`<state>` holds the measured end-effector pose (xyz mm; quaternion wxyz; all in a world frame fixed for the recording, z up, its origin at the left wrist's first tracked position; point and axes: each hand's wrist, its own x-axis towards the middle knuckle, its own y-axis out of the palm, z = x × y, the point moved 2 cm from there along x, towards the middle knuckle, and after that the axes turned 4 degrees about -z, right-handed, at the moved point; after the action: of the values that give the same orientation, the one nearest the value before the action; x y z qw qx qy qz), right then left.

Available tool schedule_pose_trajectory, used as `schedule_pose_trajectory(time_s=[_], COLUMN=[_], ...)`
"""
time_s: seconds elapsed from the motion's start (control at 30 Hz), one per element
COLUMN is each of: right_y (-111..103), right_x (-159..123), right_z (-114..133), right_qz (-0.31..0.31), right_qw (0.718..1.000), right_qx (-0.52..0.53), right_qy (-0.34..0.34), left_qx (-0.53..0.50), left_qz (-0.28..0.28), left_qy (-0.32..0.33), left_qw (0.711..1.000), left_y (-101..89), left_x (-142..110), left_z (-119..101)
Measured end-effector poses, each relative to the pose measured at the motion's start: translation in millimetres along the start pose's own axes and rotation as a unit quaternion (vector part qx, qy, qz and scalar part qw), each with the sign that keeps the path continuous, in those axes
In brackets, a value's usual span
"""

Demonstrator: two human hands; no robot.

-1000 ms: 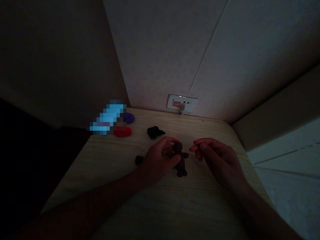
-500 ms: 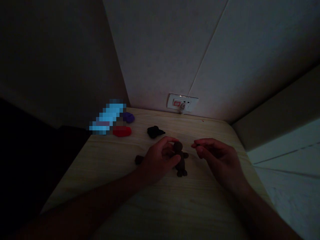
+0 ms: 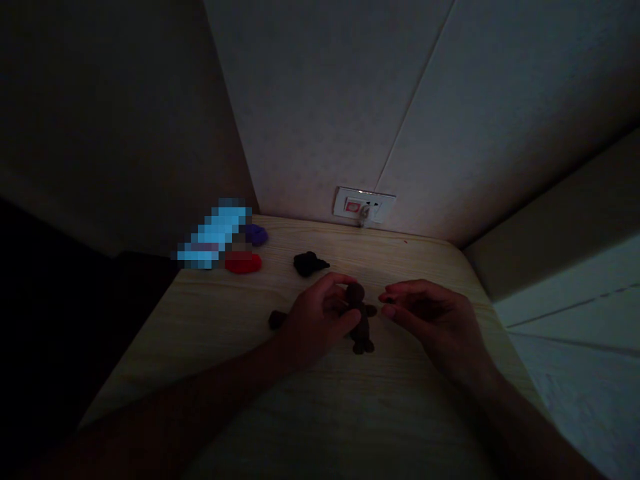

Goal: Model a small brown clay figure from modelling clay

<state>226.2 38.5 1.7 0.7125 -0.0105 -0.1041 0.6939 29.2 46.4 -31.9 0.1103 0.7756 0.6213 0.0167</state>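
A small brown clay figure (image 3: 363, 328) with a round head, a stubby arm and two feet lies on the table. My left hand (image 3: 320, 319) curls around its left side, fingertips at the head and thumb on the body; part of the figure is hidden behind the hand. Just to the right of the figure, my right hand (image 3: 431, 317) pinches a tiny dark bit of clay (image 3: 391, 301) between thumb and fingers, apart from the figure. A brown clay lump (image 3: 277, 319) pokes out beside my left hand. Beyond that hand rests a black clay lump (image 3: 309, 264).
At the back left of the wooden table (image 3: 210, 313) lie a red clay piece (image 3: 243, 263) and a purple clay piece (image 3: 257, 235), beside a blurred bright blue object (image 3: 215, 237). A wall socket (image 3: 364, 204) with a plug is behind the table. The room is dim.
My right thumb and fingers have shifted around the tiny dark bit, which now shows at the fingertips. My left hand and the figure have stayed in place.
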Motion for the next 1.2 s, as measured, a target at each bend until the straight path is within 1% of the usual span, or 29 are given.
schedule_pose_trajectory(time_s=[0.2,0.3,0.37,0.43,0.57,0.67,0.9,1.2], right_y=[0.3,1.4,2.5,3.9,6.7,8.0,10.5,9.5], right_x=[-0.1,-2.1,-4.8,-7.6,-8.8,-6.4,-3.4,-4.4], right_z=[-0.7,-1.9,-2.5,-3.0,-4.5,-5.4,-3.1,-1.3], right_qz=[0.002,0.000,0.001,0.008,0.014,0.003,0.007,0.021], right_qw=[1.000,1.000,1.000,0.997,0.981,0.974,0.967,0.958], right_qx=[0.023,0.031,0.004,-0.043,-0.112,-0.132,-0.154,-0.186], right_qy=[0.009,-0.004,-0.027,-0.066,-0.155,-0.185,-0.203,-0.218], left_qx=[0.003,0.004,0.015,0.028,0.046,0.057,0.061,0.058], left_qz=[0.006,0.010,0.016,0.020,0.035,0.049,0.054,0.045], left_qy=[0.005,0.010,0.013,0.017,0.031,0.038,0.040,0.038], left_qw=[1.000,1.000,1.000,0.999,0.998,0.996,0.996,0.997], left_y=[-0.4,-0.7,-0.7,-0.6,-0.1,0.1,-0.2,-0.4], left_x=[-0.5,-1.1,-1.9,-3.0,-5.2,-6.5,-7.7,-7.0], left_z=[1.7,2.2,2.1,1.8,1.5,0.9,1.1,0.5])
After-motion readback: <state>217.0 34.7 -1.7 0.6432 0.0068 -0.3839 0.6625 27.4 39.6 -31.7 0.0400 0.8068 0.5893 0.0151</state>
